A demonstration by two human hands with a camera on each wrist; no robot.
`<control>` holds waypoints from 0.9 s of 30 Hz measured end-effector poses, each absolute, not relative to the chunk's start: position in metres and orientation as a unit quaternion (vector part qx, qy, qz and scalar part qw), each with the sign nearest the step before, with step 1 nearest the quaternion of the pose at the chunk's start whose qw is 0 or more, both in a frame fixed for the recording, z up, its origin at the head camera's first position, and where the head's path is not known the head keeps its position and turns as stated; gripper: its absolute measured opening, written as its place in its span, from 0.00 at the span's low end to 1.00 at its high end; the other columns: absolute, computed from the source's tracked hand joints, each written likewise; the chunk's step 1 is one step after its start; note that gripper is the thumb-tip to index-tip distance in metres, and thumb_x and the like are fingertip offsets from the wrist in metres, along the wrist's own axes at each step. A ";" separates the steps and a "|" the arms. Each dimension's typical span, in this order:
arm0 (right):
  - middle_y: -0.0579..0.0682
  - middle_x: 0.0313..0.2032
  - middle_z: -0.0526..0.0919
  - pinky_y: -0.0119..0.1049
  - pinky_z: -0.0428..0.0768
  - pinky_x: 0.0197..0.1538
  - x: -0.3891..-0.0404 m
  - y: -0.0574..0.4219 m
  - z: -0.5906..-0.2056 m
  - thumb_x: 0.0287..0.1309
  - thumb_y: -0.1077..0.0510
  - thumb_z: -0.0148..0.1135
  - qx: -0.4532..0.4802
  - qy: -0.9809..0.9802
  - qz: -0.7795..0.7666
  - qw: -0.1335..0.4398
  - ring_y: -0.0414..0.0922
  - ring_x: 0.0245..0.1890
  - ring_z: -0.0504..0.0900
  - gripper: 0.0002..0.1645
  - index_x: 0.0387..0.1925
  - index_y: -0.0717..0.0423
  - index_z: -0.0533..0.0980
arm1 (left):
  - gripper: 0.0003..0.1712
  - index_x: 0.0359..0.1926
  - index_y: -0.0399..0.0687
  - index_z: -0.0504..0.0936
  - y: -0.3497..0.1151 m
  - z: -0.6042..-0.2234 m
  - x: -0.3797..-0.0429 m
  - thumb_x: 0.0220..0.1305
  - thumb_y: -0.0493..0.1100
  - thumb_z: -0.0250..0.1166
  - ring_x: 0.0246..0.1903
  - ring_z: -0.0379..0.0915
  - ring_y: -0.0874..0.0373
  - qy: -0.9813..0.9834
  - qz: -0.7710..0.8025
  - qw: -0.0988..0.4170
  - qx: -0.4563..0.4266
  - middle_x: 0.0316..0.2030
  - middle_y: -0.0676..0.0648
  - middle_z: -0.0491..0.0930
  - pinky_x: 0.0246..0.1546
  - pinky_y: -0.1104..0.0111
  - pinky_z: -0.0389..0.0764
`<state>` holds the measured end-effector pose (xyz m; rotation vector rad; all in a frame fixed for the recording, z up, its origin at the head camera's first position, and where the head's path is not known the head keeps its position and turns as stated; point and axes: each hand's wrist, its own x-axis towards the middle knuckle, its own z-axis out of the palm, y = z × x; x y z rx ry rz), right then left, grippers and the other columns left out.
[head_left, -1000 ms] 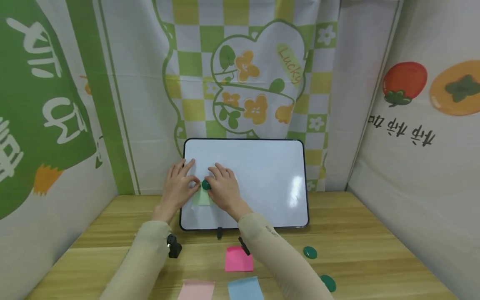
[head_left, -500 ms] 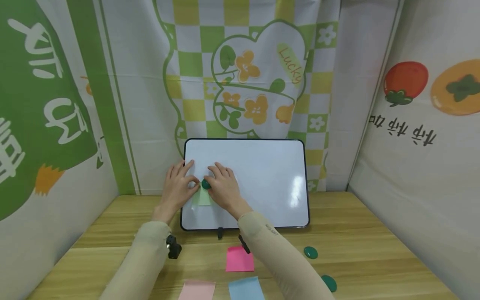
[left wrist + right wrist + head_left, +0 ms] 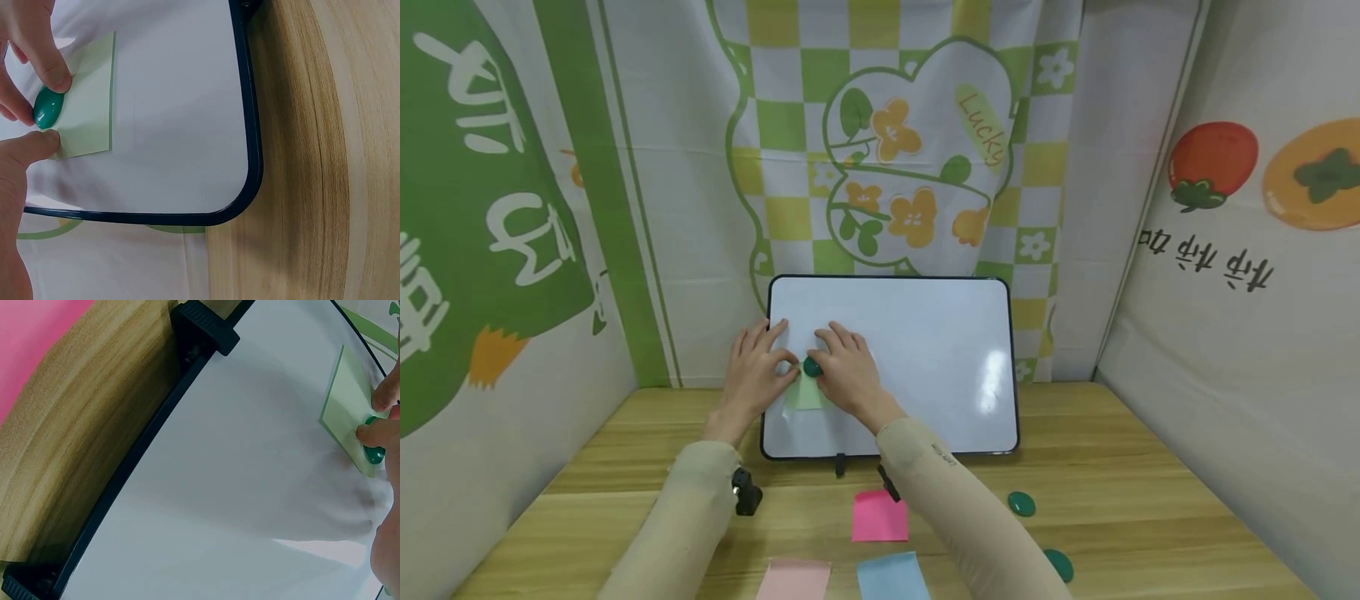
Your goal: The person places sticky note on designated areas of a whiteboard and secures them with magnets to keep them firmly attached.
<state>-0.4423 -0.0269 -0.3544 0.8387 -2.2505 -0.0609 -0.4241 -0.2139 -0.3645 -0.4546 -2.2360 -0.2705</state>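
A pale green sticky note [image 3: 807, 398] lies against the left part of a white board [image 3: 925, 350]. At its upper edge my right hand [image 3: 852, 379] pinches a round green magnet [image 3: 48, 107], thumb and a finger on either side, against the note. My left hand [image 3: 751, 382] holds the note's upper left corner between thumb and forefinger, its other fingers spread toward the board's left edge. In the right wrist view the magnet [image 3: 375, 453] is partly covered by the right thumb, and the note [image 3: 347, 406] appears flat or nearly so.
Two more green magnets [image 3: 1022, 504] lie on the wooden table [image 3: 1120, 483] at right. A bright pink note [image 3: 878, 518], a light pink note [image 3: 793, 581] and a blue note [image 3: 892, 577] lie in front. Black feet [image 3: 203, 328] support the board. A patterned curtain [image 3: 775, 125] hangs behind.
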 end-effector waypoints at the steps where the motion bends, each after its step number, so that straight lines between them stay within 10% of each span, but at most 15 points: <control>1: 0.47 0.67 0.72 0.48 0.70 0.69 -0.442 -0.027 -0.354 0.61 0.48 0.67 0.325 -0.874 -0.023 0.361 0.51 0.73 0.64 0.20 0.55 0.42 0.82 | 0.09 0.31 0.45 0.88 -0.214 -0.364 -0.424 0.50 0.44 0.78 0.69 0.60 0.37 -0.888 -0.107 0.409 -0.180 0.67 0.39 0.72 0.70 0.39 0.57; 27: 0.49 0.70 0.69 0.49 0.67 0.71 -0.443 -0.014 -0.360 0.62 0.44 0.66 0.338 -0.872 -0.018 0.354 0.52 0.74 0.63 0.27 0.62 0.40 0.76 | 0.11 0.33 0.45 0.88 -0.215 -0.366 -0.423 0.50 0.44 0.78 0.69 0.59 0.36 -0.888 -0.103 0.408 -0.184 0.67 0.38 0.71 0.70 0.40 0.57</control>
